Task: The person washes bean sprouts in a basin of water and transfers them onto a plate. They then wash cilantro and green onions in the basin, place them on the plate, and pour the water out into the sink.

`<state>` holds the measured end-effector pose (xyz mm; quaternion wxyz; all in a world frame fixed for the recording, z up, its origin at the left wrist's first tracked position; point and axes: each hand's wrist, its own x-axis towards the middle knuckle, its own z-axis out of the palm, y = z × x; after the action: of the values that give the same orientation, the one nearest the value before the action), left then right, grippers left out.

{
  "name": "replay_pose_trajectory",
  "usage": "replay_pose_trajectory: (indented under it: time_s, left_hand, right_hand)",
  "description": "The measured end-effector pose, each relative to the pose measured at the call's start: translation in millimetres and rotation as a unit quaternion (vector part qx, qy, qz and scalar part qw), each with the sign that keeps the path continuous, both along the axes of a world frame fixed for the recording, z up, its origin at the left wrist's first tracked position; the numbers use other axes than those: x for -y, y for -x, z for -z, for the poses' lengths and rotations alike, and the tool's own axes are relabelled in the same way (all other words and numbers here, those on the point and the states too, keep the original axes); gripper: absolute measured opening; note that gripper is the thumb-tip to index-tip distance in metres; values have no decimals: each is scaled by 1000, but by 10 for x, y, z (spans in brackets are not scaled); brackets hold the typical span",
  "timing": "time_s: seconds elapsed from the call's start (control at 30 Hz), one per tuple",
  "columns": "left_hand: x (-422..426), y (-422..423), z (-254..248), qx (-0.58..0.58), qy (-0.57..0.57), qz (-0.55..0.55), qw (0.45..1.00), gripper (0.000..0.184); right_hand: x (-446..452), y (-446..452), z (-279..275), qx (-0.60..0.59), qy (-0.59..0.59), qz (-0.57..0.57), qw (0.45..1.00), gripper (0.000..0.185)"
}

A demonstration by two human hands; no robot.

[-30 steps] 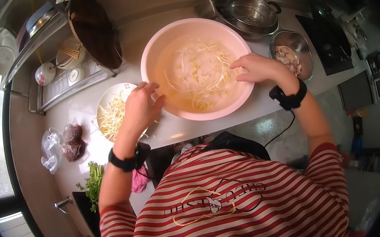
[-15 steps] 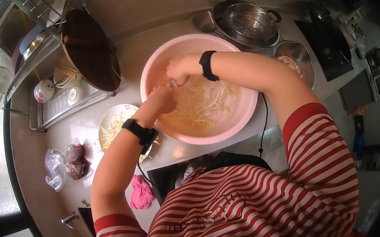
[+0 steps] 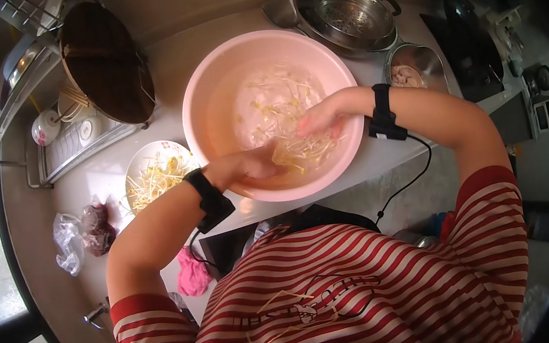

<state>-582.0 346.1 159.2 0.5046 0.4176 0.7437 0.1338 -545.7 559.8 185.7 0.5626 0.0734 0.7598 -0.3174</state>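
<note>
A large pink basin (image 3: pixel 198 105) holds water with bean sprouts (image 3: pixel 281 110) floating loose in it. My left hand (image 3: pixel 258 162) reaches over the near left rim, its fingers stretched out beside the sprouts and partly lost in the water. From the right comes my right hand (image 3: pixel 324 116), fingers extended and apart, touching sprouts near the middle of the basin. Both hands face each other with sprouts between them. Left of the basin, a white plate (image 3: pixel 165 147) carries a heap of more sprouts.
A steel colander (image 3: pixel 352 17) sits in a pan behind the basin, next to a metal scoop (image 3: pixel 281 12). On the right stands a steel bowl (image 3: pixel 435 62) with pale food. Bagged dark items (image 3: pixel 97 231) lie far left, below a dish rack (image 3: pixel 92 143) and a round wooden lid (image 3: pixel 105 65).
My right hand has moved from the far left of the basin towards me and right. My left hand has shifted nearer the front rim. The sprouts have spread towards the back; the view has tilted slightly.
</note>
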Motion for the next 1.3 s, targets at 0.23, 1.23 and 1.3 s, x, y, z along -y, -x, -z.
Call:
replay_pose_trajectory:
  time_s: [0.23, 1.23, 1.3]
  left_hand:
    - [-54, -93, -147, 370, -87, -379, 844, 77]
    - [2303, 125, -151, -342, -126, -226, 903, 58]
    - [2320, 148, -179, -354, -67, -196, 912, 68]
  right_hand:
    - [652, -320, -247, 57, 314, 386, 866, 69]
    - [132, -808, -134, -570, -160, -21, 806, 28]
    - [99, -767, -92, -573, -141, -10, 807, 31]
